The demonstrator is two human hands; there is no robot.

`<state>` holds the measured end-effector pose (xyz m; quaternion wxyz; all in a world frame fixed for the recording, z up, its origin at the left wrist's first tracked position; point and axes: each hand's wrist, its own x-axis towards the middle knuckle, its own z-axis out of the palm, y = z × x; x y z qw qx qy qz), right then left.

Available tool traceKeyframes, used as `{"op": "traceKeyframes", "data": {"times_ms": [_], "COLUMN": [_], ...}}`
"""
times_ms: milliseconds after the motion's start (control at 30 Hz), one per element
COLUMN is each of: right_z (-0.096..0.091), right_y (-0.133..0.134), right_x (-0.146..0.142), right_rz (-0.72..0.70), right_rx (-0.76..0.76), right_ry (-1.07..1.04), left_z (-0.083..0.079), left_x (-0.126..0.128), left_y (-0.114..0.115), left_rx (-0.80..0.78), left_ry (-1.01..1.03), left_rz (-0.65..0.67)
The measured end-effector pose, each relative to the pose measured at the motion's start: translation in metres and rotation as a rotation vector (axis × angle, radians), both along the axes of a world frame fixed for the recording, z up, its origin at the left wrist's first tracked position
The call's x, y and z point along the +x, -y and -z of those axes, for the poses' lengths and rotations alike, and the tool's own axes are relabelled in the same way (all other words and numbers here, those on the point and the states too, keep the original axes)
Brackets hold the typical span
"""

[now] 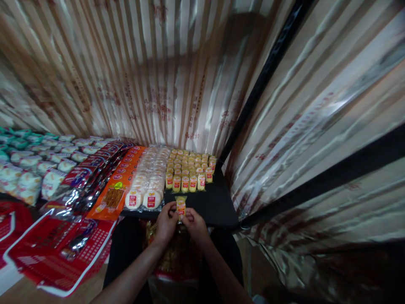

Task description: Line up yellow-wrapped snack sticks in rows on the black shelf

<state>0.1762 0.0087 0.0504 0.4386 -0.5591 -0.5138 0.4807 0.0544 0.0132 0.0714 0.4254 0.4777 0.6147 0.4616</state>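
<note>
Between my two hands, just over the front edge of the black table [218, 204], is a small yellow wrapped snack [181, 207] with a red label. My left hand [167, 223] pinches it at the left side, and my right hand [194, 223] grips its lower right side. Beyond it, rows of matching yellow packets [185, 182] stand on the table. Left of those lie stacked clear packs of round white crackers [152, 200]. Below my hands, between my legs, a bag of yellow packets [177, 253] shows dimly.
An orange snack pack [114, 194], overlapping purple-red packs [91, 173] and white packets [53, 181] line the table's left. A large red bag [63, 249] hangs at the front left. Striped plastic sheeting [177, 84] and a black pole [262, 80] bound the back and right.
</note>
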Motion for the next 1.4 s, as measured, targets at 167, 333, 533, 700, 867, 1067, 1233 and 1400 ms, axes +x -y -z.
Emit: {"op": "traceKeyframes", "data": {"times_ms": [167, 333, 533, 700, 867, 1067, 1233, 1400], "right_z": [0.0, -0.002, 0.009, 0.013, 0.013, 0.014, 0.012, 0.013], "right_y": [-0.026, -0.048, -0.067, -0.074, -0.078, -0.082, -0.078, -0.072], "right_x": [-0.014, -0.034, -0.049, -0.049, -0.045, -0.05, -0.052, -0.046], "right_rz": [0.063, 0.146, 0.175, 0.142, 0.157, 0.137, 0.127, 0.176], "right_rx": [0.1, 0.081, 0.097, 0.078, 0.095, 0.09, 0.102, 0.192], "right_ry": [0.094, 0.167, 0.202, 0.265, 0.318, 0.221, 0.286, 0.459], "left_z": [-0.002, 0.0, -0.001, 0.002, 0.01, 0.015, 0.017, 0.02], "left_x": [-0.004, -0.007, -0.008, -0.004, -0.004, -0.003, -0.007, -0.008], "left_y": [-0.014, -0.006, -0.006, -0.017, -0.023, -0.026, -0.027, -0.031], "left_rx": [0.092, 0.199, 0.13, 0.125, 0.113, 0.096, 0.071, 0.069], "left_ry": [-0.093, -0.2, -0.238, -0.196, -0.156, -0.157, -0.151, -0.114], "left_rz": [-0.075, -0.044, 0.036, 0.075, 0.1, 0.091, 0.132, 0.147]}}
